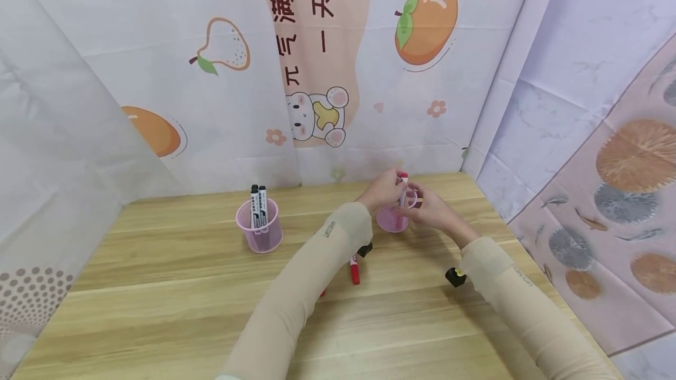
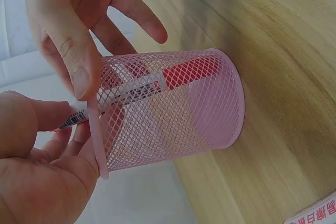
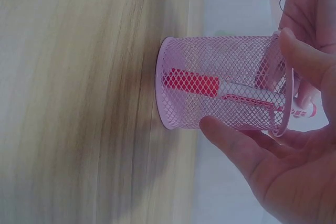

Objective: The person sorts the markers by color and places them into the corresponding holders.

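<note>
A pink mesh pen cup (image 1: 389, 223) stands on the table near the back right. My left hand (image 1: 384, 191) pinches a red-capped white marker (image 1: 404, 185) by its upper end at the cup's mouth. Through the mesh in the left wrist view, the marker's red cap (image 2: 190, 73) points down inside the cup, close over its base. My right hand (image 1: 434, 211) holds the cup from the right. In the right wrist view its thumb lies at the rim and a finger (image 3: 223, 132) touches the mesh side.
Another pink mesh cup (image 1: 264, 243) at the left holds several black-capped markers (image 1: 259, 207). A red-capped marker (image 1: 355, 273) lies on the wooden table (image 1: 174, 309) beside my left sleeve, which partly covers it. A red tip (image 1: 323, 293) shows nearby. A printed curtain (image 1: 237, 104) hangs behind the table.
</note>
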The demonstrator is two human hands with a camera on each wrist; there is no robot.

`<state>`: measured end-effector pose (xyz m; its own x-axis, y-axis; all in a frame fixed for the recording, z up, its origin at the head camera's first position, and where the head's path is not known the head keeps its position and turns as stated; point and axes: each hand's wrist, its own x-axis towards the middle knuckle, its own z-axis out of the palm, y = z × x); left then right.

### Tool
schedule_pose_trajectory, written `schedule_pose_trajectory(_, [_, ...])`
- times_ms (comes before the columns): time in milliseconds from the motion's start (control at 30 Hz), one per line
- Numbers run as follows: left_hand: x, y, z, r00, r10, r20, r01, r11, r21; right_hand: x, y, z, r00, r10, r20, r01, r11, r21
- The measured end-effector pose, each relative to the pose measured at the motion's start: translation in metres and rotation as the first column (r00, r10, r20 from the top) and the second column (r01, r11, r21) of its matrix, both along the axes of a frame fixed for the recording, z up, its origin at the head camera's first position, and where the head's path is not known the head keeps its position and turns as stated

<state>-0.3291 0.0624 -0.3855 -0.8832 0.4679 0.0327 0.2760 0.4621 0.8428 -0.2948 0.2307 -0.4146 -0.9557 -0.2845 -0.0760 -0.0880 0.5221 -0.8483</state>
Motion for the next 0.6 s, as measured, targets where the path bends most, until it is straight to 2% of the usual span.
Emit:
schedule_pose_trajectory(400, [0.0008, 0.0054, -0.0029, 0.997, 0.075, -0.008, -0.075, 0.997, -0.014, 0.0002, -0.0008, 0.0017, 1.0, -0.006, 0.004, 0.006, 1.0, -0.004])
schedule_pose_trajectory(600, [-0.0002, 0.008, -0.0041, 0.994, 0.105, -0.035, -0.107, 0.993, -0.051, 0.0008, -0.001, 0.0008, 1.0, -0.006, 0.022, 0.006, 1.0, -0.023])
